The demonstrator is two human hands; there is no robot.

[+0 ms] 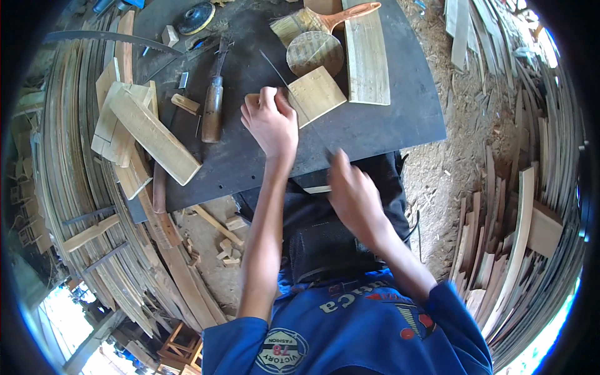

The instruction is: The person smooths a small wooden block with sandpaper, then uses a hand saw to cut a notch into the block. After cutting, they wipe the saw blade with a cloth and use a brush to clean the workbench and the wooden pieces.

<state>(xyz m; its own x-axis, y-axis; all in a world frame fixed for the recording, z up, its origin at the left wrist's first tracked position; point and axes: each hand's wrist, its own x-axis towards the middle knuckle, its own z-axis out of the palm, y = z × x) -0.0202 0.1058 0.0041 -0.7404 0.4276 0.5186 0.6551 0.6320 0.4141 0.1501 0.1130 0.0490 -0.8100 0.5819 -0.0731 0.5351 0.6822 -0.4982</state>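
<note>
A dark flat board serves as the work surface, sitting over sawdust-strewn ground. On it lie a paintbrush, a round wooden disc, a long plank, a square wood panel, a wooden-handled chisel, small offcut blocks and stacked planks overhanging its left edge.
</note>
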